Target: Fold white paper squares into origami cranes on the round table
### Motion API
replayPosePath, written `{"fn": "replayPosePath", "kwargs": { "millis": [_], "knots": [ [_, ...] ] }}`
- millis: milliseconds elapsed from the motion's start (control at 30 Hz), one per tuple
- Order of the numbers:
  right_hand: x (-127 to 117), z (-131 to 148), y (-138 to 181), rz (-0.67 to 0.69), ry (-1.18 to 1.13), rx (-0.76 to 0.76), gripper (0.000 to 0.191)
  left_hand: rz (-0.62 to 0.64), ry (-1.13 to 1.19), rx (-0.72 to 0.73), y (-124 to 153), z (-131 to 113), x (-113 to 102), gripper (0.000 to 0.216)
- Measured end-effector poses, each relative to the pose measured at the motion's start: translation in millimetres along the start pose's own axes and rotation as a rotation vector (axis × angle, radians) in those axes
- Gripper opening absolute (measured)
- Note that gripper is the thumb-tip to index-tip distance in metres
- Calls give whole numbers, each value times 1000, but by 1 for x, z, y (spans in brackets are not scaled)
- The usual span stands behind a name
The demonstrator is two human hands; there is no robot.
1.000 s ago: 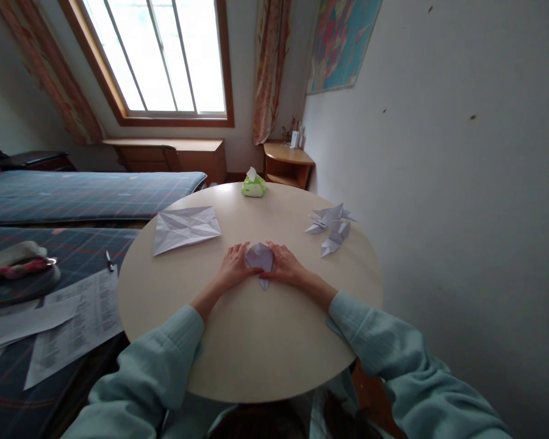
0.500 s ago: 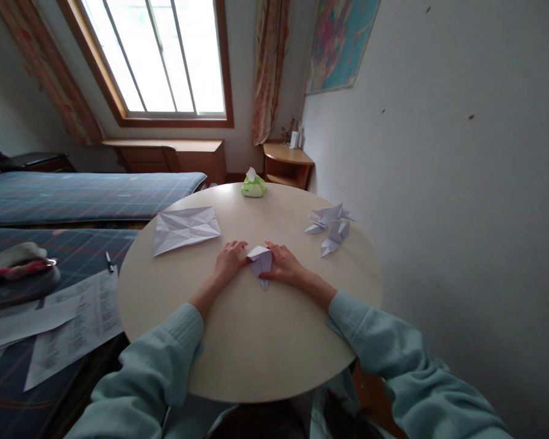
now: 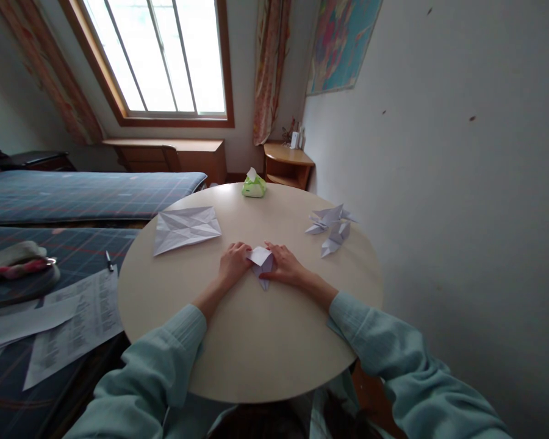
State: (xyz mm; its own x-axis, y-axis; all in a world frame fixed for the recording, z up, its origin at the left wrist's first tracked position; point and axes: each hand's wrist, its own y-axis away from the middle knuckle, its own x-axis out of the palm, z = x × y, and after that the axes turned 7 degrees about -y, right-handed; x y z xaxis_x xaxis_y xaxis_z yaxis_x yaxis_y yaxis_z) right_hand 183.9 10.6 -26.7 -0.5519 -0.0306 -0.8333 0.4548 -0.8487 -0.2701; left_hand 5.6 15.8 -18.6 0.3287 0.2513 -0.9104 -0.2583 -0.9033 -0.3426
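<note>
On the round table (image 3: 265, 341), near the middle, a small folded paper (image 3: 262, 258) lies with its narrow tip toward the person. The right hand (image 3: 287, 265) grips its right side between thumb and fingers; the left hand (image 3: 234, 263) curls its fingers at the upper left edge, whether pinching I can't tell. Farther off sit a creased sheet (image 3: 187, 228) leftward, folded paper shapes (image 3: 335, 234) rightward, and a green tissue pack (image 3: 254, 188) beyond.
</note>
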Motion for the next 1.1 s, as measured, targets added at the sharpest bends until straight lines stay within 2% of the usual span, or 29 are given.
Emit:
{"fn": "replayPosePath", "kwargs": {
  "millis": [167, 367, 467, 667, 933, 1100],
  "knots": [
    [1, -1, -1, 10, -2, -6, 94, -1, 120, 51, -2, 5, 3, 16],
    [-2, 4, 0, 24, 10, 23, 93, 28, 272, 23, -9, 20, 5, 18],
    [-4, 5, 0, 19, 3, 11, 93, 22, 357, -19, -11, 21, 4, 20],
    [-2, 2, 0, 15, -19, -7, 96, 4, 359, -141, -12, 17, 4, 29],
    [-1, 2, 0, 13, -21, -17, 93, 78, 530, -70, -7, 14, 4, 14],
    [-1, 0, 0, 1, -27, -31, 91, 110, 494, -41, -8, 14, 4, 15]
  ]
}}
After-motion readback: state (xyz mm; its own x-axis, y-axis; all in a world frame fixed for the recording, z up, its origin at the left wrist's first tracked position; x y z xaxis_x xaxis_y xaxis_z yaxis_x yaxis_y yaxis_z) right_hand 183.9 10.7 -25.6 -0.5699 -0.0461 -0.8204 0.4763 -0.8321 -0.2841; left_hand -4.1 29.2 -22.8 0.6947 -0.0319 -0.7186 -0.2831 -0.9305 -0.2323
